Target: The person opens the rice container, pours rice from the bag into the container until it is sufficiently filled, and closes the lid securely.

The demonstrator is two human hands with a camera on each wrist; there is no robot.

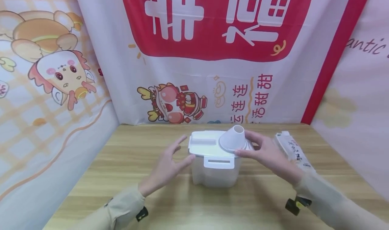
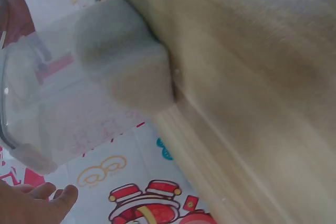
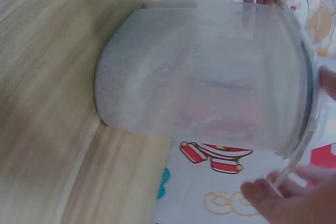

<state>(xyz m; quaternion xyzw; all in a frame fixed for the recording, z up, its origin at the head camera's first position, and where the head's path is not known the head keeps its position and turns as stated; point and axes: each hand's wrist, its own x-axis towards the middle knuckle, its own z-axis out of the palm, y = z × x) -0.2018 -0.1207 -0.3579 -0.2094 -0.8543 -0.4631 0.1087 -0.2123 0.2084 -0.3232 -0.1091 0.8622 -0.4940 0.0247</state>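
Plastic box: head view, our box (image 1: 214, 162) stands mid-table, upright between both hands.
Cone: our right hand (image 1: 268, 154) pinches the cone (image 1: 233, 138) on the lid.
Left hand (image 1: 165, 167): fingers spread, beside the box.
Wrist views: box (image 2: 89, 77) lies just ahead of each hand.

Plastic box on a wood table

The box (image 1: 214, 171) looked like cloudy, see-through plastic, with a smooth white plastic lid (image 1: 206, 145) and a matt white cup (image 1: 233, 138) on top. The table (image 1: 127, 176) was pale wood with fine lines. The packet (image 1: 293, 150) looked shiny. The wall cloth (image 1: 54, 98) looked soft and a bit glossy.
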